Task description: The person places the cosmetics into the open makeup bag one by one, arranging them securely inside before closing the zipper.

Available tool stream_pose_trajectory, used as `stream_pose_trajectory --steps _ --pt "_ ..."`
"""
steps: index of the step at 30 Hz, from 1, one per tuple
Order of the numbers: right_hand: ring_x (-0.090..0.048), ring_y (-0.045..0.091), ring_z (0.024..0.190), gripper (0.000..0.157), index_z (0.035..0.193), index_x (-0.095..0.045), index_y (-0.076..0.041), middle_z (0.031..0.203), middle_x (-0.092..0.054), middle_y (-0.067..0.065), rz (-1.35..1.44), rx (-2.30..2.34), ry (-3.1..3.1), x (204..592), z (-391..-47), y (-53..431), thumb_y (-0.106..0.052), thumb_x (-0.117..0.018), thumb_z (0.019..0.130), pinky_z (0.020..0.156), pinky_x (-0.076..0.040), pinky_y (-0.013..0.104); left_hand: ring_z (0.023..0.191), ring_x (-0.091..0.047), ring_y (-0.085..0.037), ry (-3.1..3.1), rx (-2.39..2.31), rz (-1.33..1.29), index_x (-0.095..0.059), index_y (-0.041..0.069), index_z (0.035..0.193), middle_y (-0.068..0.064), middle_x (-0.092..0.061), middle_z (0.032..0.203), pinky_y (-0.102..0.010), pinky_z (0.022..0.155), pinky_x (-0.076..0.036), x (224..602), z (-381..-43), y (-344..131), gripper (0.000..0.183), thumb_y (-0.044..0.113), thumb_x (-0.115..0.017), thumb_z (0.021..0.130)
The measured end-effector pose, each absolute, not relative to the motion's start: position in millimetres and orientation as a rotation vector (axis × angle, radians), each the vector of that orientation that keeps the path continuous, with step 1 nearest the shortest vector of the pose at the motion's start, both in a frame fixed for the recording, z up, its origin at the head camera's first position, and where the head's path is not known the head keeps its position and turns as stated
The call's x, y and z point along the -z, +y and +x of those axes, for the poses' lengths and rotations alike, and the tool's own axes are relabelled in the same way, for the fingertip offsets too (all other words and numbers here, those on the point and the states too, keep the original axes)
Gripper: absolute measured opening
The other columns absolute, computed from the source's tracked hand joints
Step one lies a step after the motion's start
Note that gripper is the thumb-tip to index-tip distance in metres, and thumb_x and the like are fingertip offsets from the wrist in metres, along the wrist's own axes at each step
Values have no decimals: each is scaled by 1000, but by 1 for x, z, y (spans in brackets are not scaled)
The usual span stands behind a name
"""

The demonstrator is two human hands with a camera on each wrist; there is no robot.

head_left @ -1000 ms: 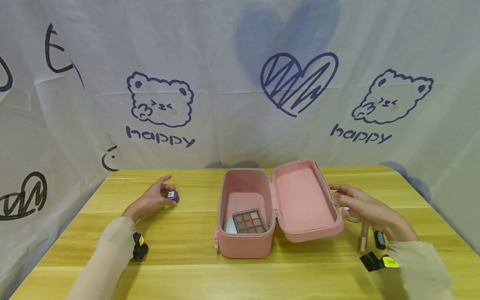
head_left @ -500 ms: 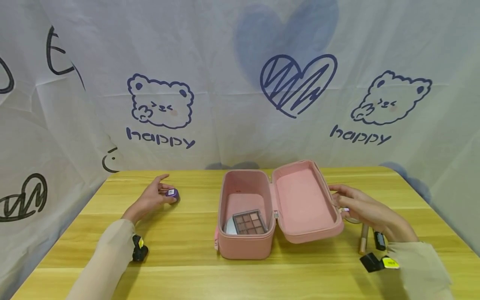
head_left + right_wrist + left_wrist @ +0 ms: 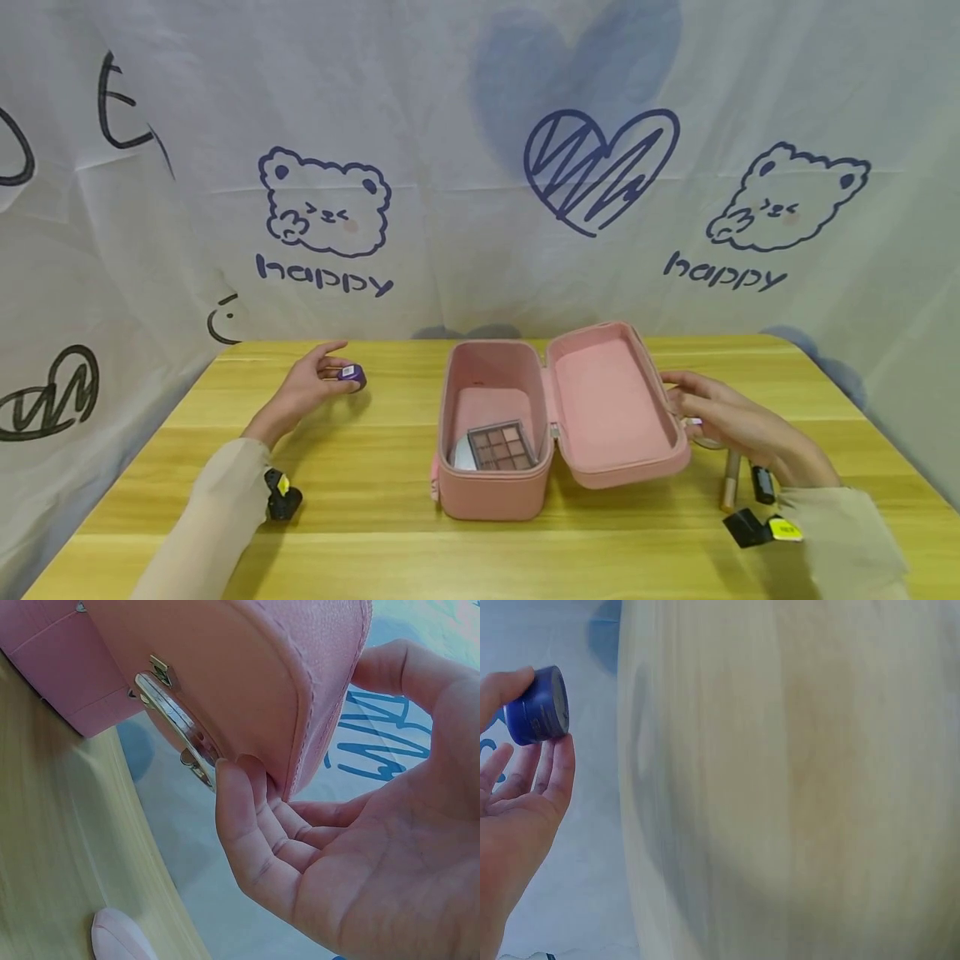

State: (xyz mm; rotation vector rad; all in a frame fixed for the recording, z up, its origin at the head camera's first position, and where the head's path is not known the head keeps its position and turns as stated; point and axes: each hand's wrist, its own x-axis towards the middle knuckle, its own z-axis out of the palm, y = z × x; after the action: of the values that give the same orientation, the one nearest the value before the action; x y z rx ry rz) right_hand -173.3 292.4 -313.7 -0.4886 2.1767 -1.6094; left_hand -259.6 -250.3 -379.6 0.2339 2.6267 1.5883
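Note:
My left hand (image 3: 300,392) pinches a small round purple-blue jar (image 3: 352,377) between thumb and fingers, left of the case. In the left wrist view the jar (image 3: 536,709) is tilted on its side, thumb on one face and fingertips under its rim. A pink makeup case (image 3: 491,496) stands unzipped mid-table, holding an eyeshadow palette (image 3: 501,447) and a white rounded item (image 3: 462,454). Its lid (image 3: 618,404) hangs out to the right. My right hand (image 3: 735,421) grips the lid's outer edge; in the right wrist view its curled fingers lie beside the metal-fitted handle (image 3: 176,720).
Right of the lid, under and near my right hand, lie a tan stick tube (image 3: 729,487), a small black item (image 3: 762,483) and a clear round-edged thing (image 3: 707,442). A pale pink object (image 3: 118,937) shows in the right wrist view. A printed cloth (image 3: 450,167) hangs behind the table.
My left hand has raised the jar and shifted it slightly to the right and away from me; a shadow now shows below it. The right hand keeps holding the lid in place.

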Motion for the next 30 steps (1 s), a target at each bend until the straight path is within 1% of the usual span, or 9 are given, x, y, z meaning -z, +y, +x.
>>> stream_pose_trajectory --steps 6,16,18,21,24,30 --pt "-59 14 102 64 144 -10 18 130 -44 27 -476 1604 2190 313 -173 292 -15 -43 99 85 -52 30 121 -47 -39 2642 -1600 233 -23 0 151 -28 -49 133 -41 96 -44 378 -261 -249 80 3 -69 87" --pt "-58 12 104 64 144 -9 18 130 -45 24 -486 1610 2170 314 -173 293 -16 -42 101 86 -52 31 121 -47 -38 2603 -1637 244 -25 0 150 -28 -50 133 -36 95 -45 375 -256 -243 77 4 -69 87" --pt "-58 13 104 64 144 -8 17 129 -46 22 -486 1619 2154 315 -173 293 -16 -42 101 87 -52 31 121 -47 -38 2597 -1633 249 -25 0 150 -27 -50 133 -39 96 -44 376 -255 -241 77 3 -69 87" --pt "-59 14 103 64 144 -6 17 124 -50 14 -487 1642 2115 316 -173 293 -15 -41 101 87 -52 33 121 -47 -38 2596 -1632 257 -26 -1 150 -27 -50 133 -43 98 -43 376 -252 -238 76 3 -69 87" --pt "-59 15 103 63 144 -5 18 120 -53 7 -493 1660 2084 317 -173 293 -15 -40 102 86 -52 34 121 -48 -37 2584 -1644 269 -26 0 150 -27 -50 133 -42 97 -43 375 -249 -236 76 4 -69 87" --pt "-60 15 102 63 144 -5 18 120 -52 6 -489 1663 2084 317 -173 294 -15 -40 102 86 -53 34 117 -50 -35 2565 -1636 333 -32 0 147 -25 -54 129 -40 95 -45 375 -244 -227 72 4 -70 86"
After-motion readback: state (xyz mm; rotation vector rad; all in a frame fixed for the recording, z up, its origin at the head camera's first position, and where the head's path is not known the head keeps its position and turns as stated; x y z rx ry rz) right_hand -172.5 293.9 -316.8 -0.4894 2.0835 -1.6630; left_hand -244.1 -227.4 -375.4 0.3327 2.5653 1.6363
